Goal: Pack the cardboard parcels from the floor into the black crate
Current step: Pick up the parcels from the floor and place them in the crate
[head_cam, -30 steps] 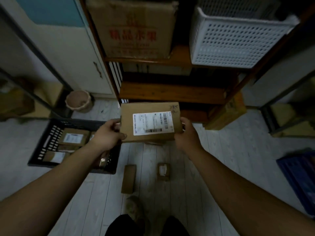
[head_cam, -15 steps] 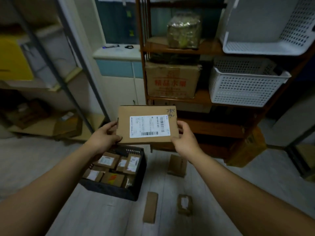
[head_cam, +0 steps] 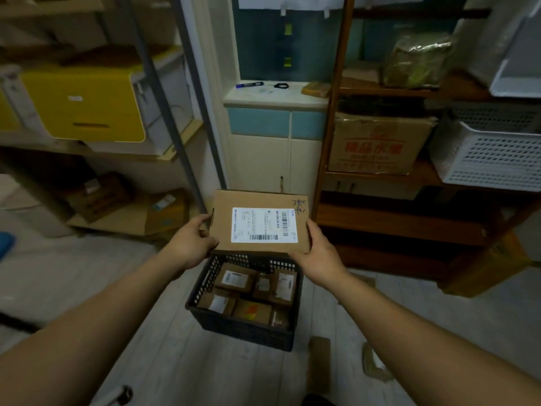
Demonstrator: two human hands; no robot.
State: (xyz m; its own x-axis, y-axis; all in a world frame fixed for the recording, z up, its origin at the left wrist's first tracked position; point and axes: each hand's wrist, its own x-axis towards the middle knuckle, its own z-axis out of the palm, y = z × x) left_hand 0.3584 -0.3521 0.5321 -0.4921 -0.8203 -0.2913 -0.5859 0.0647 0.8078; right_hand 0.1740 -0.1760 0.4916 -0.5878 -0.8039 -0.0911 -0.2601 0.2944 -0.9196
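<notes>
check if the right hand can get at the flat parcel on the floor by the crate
Probably not yet: the right hand and left hand both grip the large parcel above the crate. The flat parcel lies uncovered on the floor, so the way looks free once it lets go.

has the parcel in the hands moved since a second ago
Yes. The parcel was off to the right of the crate; now it hangs over the crate's far edge.
</notes>
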